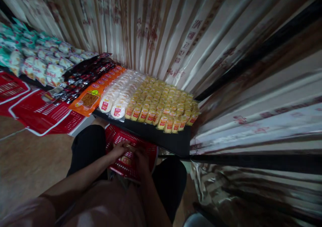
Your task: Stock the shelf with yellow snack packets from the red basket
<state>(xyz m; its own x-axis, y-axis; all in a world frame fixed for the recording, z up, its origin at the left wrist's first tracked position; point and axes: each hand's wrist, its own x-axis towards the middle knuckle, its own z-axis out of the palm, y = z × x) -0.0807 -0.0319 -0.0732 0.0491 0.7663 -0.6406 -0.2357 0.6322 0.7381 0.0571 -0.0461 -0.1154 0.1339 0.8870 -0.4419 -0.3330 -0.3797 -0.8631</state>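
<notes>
Between our dark-trousered knees (pixel 89 144) sits a red, slotted plastic basket (pixel 151 149) with blurred gold-and-red wrapped contents (pixel 126 160) near its middle. Our left hand (pixel 120 149) is at its nine o'clock, our right hand (pixel 141 158) at four, fingers close together over those contents; we cannot tell whether either is clamped on anything. From the basket, yellow plastic-wrapped packets (pixel 161 102) fill rows on a black shelf (pixel 173 141) at one o'clock, round white clear-wrapped ones (pixel 118 99) at eleven.
</notes>
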